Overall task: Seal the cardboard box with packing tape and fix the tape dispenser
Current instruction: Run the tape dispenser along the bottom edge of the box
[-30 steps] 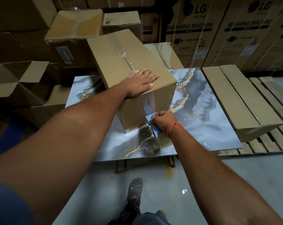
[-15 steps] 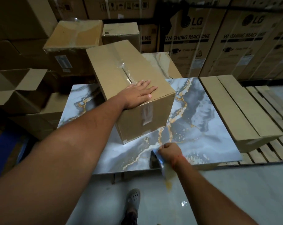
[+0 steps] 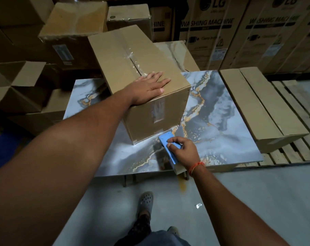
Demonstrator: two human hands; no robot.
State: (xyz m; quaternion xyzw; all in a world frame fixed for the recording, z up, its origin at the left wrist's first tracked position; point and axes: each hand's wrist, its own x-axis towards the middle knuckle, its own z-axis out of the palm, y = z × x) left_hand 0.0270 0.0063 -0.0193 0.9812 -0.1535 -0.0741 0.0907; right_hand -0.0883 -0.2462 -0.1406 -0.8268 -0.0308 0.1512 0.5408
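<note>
A closed cardboard box (image 3: 115,55) stands on a marble-patterned table (image 3: 221,121). Clear tape runs along its top seam and down the near face (image 3: 157,110). My left hand (image 3: 149,87) lies flat on the box's top near its front edge, fingers spread. My right hand (image 3: 182,150) grips a blue tape dispenser (image 3: 165,141) on the table just in front of the box's lower front edge. The dispenser's front end is close to the box's bottom corner; whether it touches is unclear.
Stacked cardboard boxes (image 3: 74,23) stand behind the table, and an open box (image 3: 17,77) sits at the left. Large washing machine cartons (image 3: 213,32) line the back right. A long flat carton (image 3: 257,107) lies on a wooden pallet (image 3: 301,121) at the right. My foot (image 3: 146,201) is below the table edge.
My right hand pulled the dispender away from the box toward the table's near edge, then brought it back up to the box's lower front. My left hand stayed on the box top.
</note>
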